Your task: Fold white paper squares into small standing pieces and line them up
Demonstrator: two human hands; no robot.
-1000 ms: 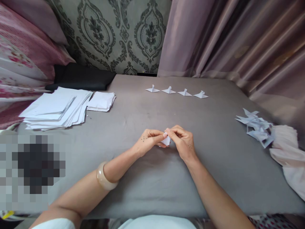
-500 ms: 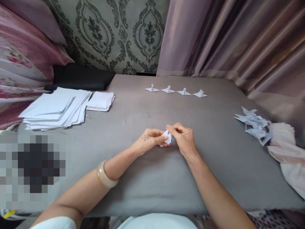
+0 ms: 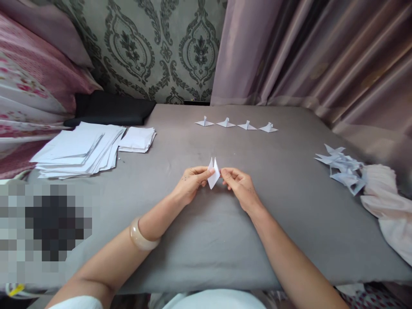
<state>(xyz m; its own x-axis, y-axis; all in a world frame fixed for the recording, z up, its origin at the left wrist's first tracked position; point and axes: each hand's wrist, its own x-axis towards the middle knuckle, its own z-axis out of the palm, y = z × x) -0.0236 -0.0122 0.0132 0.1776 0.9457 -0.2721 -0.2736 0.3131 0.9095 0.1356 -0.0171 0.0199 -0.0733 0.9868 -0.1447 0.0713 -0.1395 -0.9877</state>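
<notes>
A small white folded paper (image 3: 213,177) stands upright above the table, with two pointed flaps rising at its top. My left hand (image 3: 192,182) pinches its left side between thumb and fingers. From the right, my right hand (image 3: 240,184) has its thumb and fingers closed at the paper's right edge; its fingertips partly hide what they grip there. Beyond both hands, several white folded paper birds (image 3: 226,123) sit in a row, wings spread.
At the left lie a stack of large white sheets (image 3: 74,150) and a smaller paper stack (image 3: 137,139), with folded black cloth (image 3: 112,107) behind. Several star-like paper pieces (image 3: 344,167) are heaped at the right beside pale fabric (image 3: 383,184). Grey cloth (image 3: 206,240) covers the table.
Both hands have shifted a little left and away from me. The folded paper has been turned upright, its pointed flaps now showing. My right fingers have moved from its top to its right edge.
</notes>
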